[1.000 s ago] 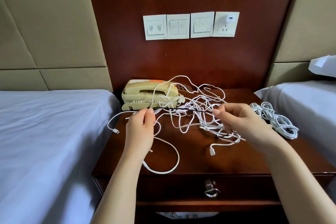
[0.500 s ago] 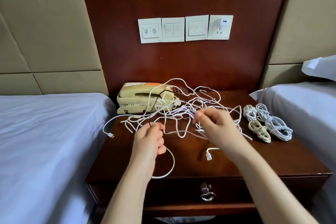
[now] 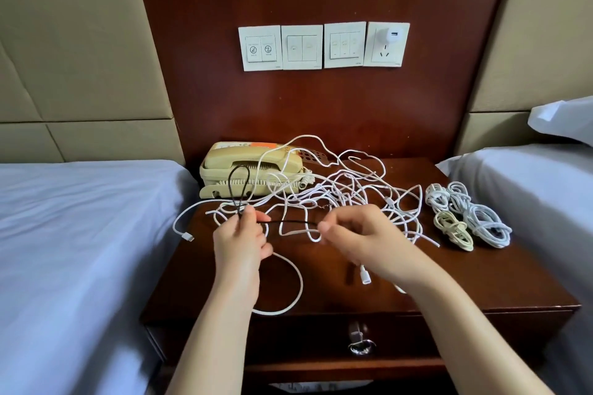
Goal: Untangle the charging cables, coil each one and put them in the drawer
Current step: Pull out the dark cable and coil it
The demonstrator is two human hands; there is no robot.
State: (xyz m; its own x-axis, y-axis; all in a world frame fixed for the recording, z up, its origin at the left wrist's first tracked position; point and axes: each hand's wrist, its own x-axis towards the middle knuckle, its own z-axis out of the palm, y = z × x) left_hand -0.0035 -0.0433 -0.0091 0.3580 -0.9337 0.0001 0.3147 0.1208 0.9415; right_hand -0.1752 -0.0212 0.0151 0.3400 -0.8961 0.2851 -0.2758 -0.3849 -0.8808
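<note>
A tangle of white charging cables is spread over the wooden nightstand. A thin black cable runs taut between my two hands. My left hand pinches it where it folds into a loop that stands up in front of the phone. My right hand pinches its other end above the tangle. Three coiled cables lie at the right of the nightstand. The drawer below is closed, with a metal ring pull.
A beige telephone sits at the back left of the nightstand, some cable draped over it. Beds with white sheets flank both sides. Switch plates and a socket with a charger plug are on the wall panel.
My hands have drawn the black cable out of the tangle; it now stretches between them and a loop has formed above my left hand. The camera shifted slightly.
</note>
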